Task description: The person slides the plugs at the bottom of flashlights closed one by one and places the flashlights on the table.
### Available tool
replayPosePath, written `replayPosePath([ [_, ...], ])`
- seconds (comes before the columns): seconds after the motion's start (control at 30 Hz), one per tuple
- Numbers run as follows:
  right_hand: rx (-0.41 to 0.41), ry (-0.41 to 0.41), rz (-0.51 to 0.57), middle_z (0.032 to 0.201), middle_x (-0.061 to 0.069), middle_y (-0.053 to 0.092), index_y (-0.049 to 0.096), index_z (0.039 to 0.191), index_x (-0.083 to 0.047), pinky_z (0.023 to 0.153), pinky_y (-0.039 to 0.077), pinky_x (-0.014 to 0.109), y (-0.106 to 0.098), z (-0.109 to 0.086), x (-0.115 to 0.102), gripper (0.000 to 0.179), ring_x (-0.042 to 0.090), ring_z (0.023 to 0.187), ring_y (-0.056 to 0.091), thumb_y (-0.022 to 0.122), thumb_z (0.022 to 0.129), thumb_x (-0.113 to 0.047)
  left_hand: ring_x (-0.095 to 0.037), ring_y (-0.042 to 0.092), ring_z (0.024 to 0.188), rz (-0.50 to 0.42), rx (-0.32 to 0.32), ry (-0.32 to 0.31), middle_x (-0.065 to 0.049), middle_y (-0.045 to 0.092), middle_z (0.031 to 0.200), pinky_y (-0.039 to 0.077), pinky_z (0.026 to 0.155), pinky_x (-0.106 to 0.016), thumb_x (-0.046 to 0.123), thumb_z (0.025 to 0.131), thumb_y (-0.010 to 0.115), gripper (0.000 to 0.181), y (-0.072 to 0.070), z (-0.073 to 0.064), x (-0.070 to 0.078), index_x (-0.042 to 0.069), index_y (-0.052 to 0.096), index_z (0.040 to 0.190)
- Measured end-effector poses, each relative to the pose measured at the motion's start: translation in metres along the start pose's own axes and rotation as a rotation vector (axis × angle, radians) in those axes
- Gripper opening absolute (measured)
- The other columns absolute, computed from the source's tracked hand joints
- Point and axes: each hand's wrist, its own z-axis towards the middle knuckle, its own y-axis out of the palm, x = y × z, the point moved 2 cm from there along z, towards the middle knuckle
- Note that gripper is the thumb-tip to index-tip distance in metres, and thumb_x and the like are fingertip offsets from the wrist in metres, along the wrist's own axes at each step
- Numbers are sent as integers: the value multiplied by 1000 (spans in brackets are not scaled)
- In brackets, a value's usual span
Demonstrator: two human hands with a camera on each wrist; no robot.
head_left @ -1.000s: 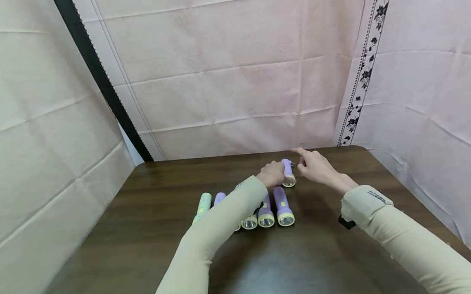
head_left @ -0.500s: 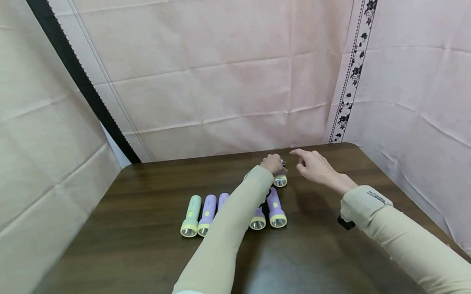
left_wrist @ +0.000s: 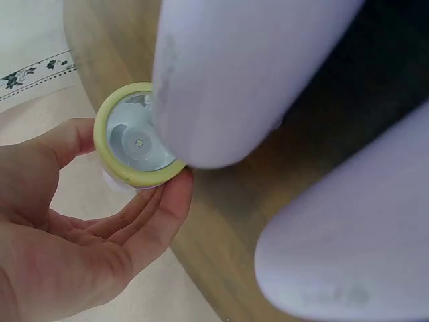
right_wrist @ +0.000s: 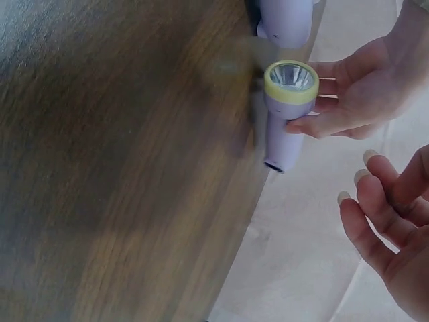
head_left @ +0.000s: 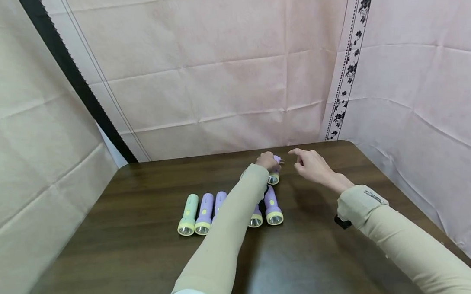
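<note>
Near the table's back edge my left hand (head_left: 268, 162) grips a purple flashlight (head_left: 274, 177) with a yellow head. In the left wrist view, the thumb and fingers of my left hand (left_wrist: 87, 248) curl round the flashlight (left_wrist: 139, 141), its clear lens facing the camera. The right wrist view shows the flashlight (right_wrist: 288, 104) with its lens end up. My right hand (head_left: 314, 165) hovers just right of it, index finger stretched out, the other fingers loosely bent. Nothing is in my right hand (right_wrist: 395, 221).
Closer to me lies a row of flashlights: a green one (head_left: 188, 215) at the left end, then purple ones (head_left: 204, 214), up to the rightmost purple flashlight (head_left: 273, 206). My left sleeve (head_left: 226, 225) hides the row's middle. Pale cloth (head_left: 217, 78) hangs behind the brown table (head_left: 145, 254).
The head view has swung slightly to the right. My left forearm has shifted off the row's left end, uncovering the green and neighbouring purple flashlights. My right hand keeps its pose.
</note>
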Motion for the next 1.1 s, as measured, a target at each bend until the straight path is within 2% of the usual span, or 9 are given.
replayPosePath([
  [0.27, 86, -5, -5, 63, 1, 58, 62, 121, -4, 55, 38, 30, -3, 3, -5, 43, 12, 54, 48, 51, 79, -1, -24, 65, 87, -64, 48, 56, -9, 67, 99, 52, 74, -31, 25, 76, 77, 34, -29, -16, -5, 7, 63, 102],
  [0.4, 106, -5, -9, 64, 2, 59, 61, 123, -4, 57, 39, 31, -4, 3, -6, 45, 14, 56, 50, 51, 79, -1, -23, 65, 83, -64, 74, 95, -9, 67, 96, 51, 70, -30, 26, 74, 80, 37, -39, -23, -7, 6, 62, 100],
  [0.53, 123, -14, -3, 65, 1, 60, 59, 125, -5, 57, 40, 30, -3, 2, -7, 47, 13, 56, 50, 52, 79, -1, -21, 63, 80, -62, 104, 162, -9, 66, 94, 51, 67, -29, 25, 73, 81, 37, -43, -28, -11, 4, 62, 98],
  [0.67, 124, -37, 3, 64, 1, 60, 58, 127, -6, 54, 39, 28, -3, 3, -9, 48, 12, 55, 49, 51, 80, -1, -22, 64, 82, -68, 122, 229, -10, 68, 95, 52, 72, -31, 20, 72, 81, 35, -45, -33, -19, 4, 64, 97],
  [0.9, 92, -37, 0, 64, 2, 59, 57, 129, -7, 53, 38, 29, 0, 5, -13, 51, 13, 54, 47, 51, 79, 0, -24, 65, 92, -105, 84, 238, -10, 67, 103, 53, 80, -35, 19, 74, 80, 45, -47, -42, -32, 7, 60, 112],
  [1.1, 34, -38, 6, 66, 1, 62, 55, 133, -9, 52, 40, 29, 4, 6, -18, 56, 12, 56, 50, 52, 77, -2, -24, 65, 95, -70, 88, 286, -9, 67, 107, 53, 82, -35, 16, 74, 80, 51, -48, -46, -36, 10, 58, 119],
])
